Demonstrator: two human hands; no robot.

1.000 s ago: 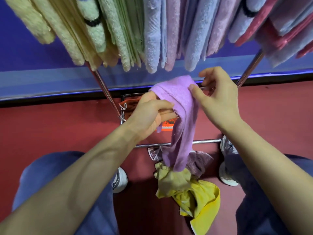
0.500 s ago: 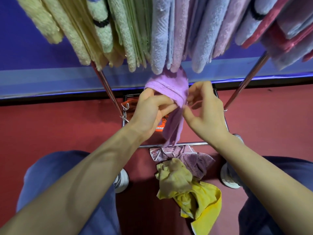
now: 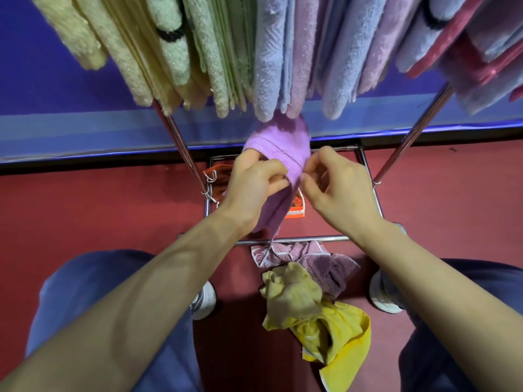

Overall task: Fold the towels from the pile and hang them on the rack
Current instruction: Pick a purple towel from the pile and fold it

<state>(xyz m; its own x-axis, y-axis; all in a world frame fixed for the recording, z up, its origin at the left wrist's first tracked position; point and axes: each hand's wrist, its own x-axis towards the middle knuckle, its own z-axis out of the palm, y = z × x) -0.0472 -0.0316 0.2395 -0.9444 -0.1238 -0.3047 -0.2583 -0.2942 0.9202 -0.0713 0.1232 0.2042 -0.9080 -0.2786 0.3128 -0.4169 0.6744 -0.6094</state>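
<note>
My left hand (image 3: 254, 185) grips a folded purple towel (image 3: 280, 145) from the left, with fingers curled into its fold. My right hand (image 3: 334, 188) pinches the towel's right edge with thumb and curled fingers. The towel's top touches the lower ends of the blue and pink hung towels (image 3: 271, 66) on the rack. Its tail hangs down to the rack's lower bar (image 3: 311, 238). The pile lies on the red floor below: a mauve towel (image 3: 317, 258), an olive one (image 3: 291, 292) and a yellow one (image 3: 348, 338).
Two slanted metal rack legs (image 3: 181, 145) (image 3: 407, 142) frame my hands. An orange printed cloth (image 3: 297, 207) lies inside the rack's base frame. My blue-trousered legs and white shoes (image 3: 205, 301) stand either side of the pile. A blue wall is behind.
Both hands have raised the purple towel toward the hung towels and drawn closer together. Its tail has lifted off the pile.
</note>
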